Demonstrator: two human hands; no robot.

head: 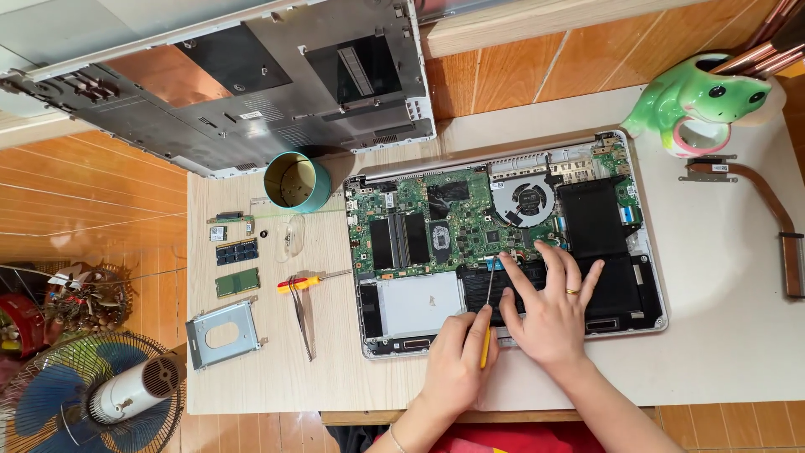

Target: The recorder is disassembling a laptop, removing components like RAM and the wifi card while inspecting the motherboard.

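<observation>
The left hand (pixel 457 365) grips a yellow screwdriver (pixel 487 323) over the opened laptop (pixel 507 243) (tip near the battery (pixel 616 281)); the right hand (pixel 549 310) rests there, fingers spread flat.

The right hand (pixel 549 315) covers the middle of the battery (pixel 616 289) and the board edge beneath its fingertips. The left hand (pixel 457 361) hides most of the screwdriver (pixel 486 323) grip; the tip is too fine to tell what it touches. Both forearms are cut off by the bottom edge. Far left of the hands, the fan (pixel 92 394) is cropped at the corner. Up and right of the right hand, the frog cup (pixel 696 101) holds tools cut off at the top.
</observation>
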